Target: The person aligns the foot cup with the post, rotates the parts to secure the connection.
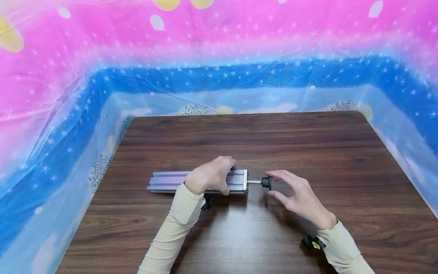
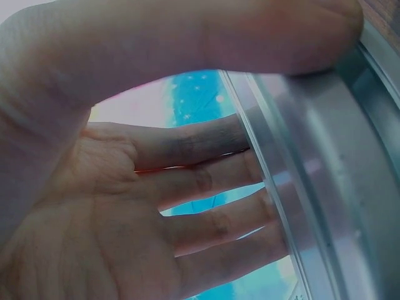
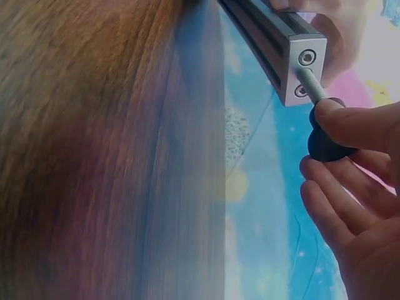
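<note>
A silver aluminium extrusion profile (image 1: 169, 180) lies lengthwise across the table, its grooves running left to right. My left hand (image 1: 212, 177) grips it near the right end, thumb on the near side and fingers over the far side. That end carries a pale end plate (image 3: 289, 87) with two socket screws. From the plate sticks out a threaded rod (image 1: 254, 182), tipped by a black levelling foot (image 1: 266, 182). My right hand (image 1: 304, 198) pinches the foot at its rim; in the right wrist view the thumb (image 3: 362, 128) lies on it, with fingertips just below.
The brown wood-grain table (image 1: 273, 140) spreads out around the profile. Behind and beside it hangs a pink and blue patterned cloth (image 1: 212, 76). A black wrist mount (image 1: 311, 242) shows under the right sleeve, and another (image 1: 207, 203) under the left wrist.
</note>
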### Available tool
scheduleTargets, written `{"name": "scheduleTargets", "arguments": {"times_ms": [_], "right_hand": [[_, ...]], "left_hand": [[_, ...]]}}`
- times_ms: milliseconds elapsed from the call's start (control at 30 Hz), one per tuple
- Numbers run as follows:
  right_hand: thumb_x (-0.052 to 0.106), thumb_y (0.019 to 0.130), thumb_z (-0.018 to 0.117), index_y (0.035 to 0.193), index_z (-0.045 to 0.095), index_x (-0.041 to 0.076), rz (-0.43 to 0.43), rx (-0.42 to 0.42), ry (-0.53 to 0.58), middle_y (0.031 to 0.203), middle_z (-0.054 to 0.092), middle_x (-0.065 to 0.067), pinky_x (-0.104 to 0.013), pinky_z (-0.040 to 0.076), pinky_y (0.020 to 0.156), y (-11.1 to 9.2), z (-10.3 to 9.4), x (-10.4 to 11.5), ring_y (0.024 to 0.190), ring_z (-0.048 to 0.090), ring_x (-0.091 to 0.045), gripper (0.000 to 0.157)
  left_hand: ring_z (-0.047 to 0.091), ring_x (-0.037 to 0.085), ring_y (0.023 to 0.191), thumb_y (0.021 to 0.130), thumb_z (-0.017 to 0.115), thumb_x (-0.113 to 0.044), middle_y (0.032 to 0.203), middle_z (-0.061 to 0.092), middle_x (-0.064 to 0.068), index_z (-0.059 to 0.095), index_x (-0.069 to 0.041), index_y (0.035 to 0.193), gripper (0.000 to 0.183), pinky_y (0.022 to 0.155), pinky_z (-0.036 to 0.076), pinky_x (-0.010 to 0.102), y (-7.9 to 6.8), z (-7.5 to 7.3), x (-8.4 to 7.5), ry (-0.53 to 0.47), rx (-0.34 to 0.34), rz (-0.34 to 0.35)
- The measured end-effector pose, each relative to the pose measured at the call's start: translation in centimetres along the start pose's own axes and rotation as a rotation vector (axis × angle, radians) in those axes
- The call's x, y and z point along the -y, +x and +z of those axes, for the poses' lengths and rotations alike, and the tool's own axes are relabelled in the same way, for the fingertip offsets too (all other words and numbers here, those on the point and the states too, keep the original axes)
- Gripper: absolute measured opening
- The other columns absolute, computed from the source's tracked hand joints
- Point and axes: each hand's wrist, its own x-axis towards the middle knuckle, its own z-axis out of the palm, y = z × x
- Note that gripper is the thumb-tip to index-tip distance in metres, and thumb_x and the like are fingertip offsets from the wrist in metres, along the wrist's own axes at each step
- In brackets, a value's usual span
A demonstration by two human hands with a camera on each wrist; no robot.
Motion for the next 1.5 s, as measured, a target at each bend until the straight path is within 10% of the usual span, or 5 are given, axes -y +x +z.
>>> {"name": "scheduleTargets", "arguments": {"times_ms": [333, 800, 1300, 1500], "right_hand": [[0.005, 0.085, 0.078, 0.132, 0.065, 0.006, 0.038, 0.019, -0.023, 0.118, 0.073, -0.008, -0.035, 0.058, 0.079, 0.02, 0.04, 0.06, 0.091, 0.073, -0.020, 0.049], [0.017, 0.095, 0.070, 0.118, 0.071, -0.003, 0.236, 0.074, -0.013, 0.105, 0.076, -0.011, -0.033, 0.059, 0.064, 0.12, -0.01, 0.53, 0.083, 0.070, -0.010, 0.031], [0.030, 0.105, 0.053, 0.081, 0.070, 0.018, 0.366, 0.139, 0.020, 0.070, 0.070, 0.003, -0.023, 0.045, 0.056, 0.78, 0.06, 0.66, 0.064, 0.067, -0.013, 0.031], [0.023, 0.097, 0.068, 0.124, 0.068, 0.010, 0.239, 0.099, -0.007, 0.111, 0.073, 0.000, -0.033, 0.057, 0.081, 0.46, -0.28, 0.56, 0.093, 0.071, -0.015, 0.030]], "left_hand": [[0.053, 0.020, 0.090, 0.065, 0.090, -0.006, 0.103, 0.061, 0.008, 0.062, 0.000, 0.114, 0.057, 0.082, 0.050, 0.034, -0.07, -0.09, 0.06, 0.001, -0.009, 0.011], [0.055, 0.021, 0.095, 0.066, 0.091, -0.008, 0.107, 0.062, 0.008, 0.060, 0.001, 0.121, 0.063, 0.087, 0.051, 0.035, -0.13, 0.08, 0.12, 0.007, 0.004, 0.012], [0.055, 0.021, 0.096, 0.067, 0.091, -0.008, 0.115, 0.062, 0.010, 0.060, 0.002, 0.126, 0.067, 0.086, 0.051, 0.035, -0.02, 0.29, 0.11, -0.007, 0.012, 0.002], [0.054, 0.021, 0.098, 0.069, 0.090, -0.008, 0.117, 0.061, 0.010, 0.059, 0.001, 0.128, 0.067, 0.087, 0.051, 0.035, -0.03, 0.06, 0.04, -0.004, 0.030, -0.018]]}}
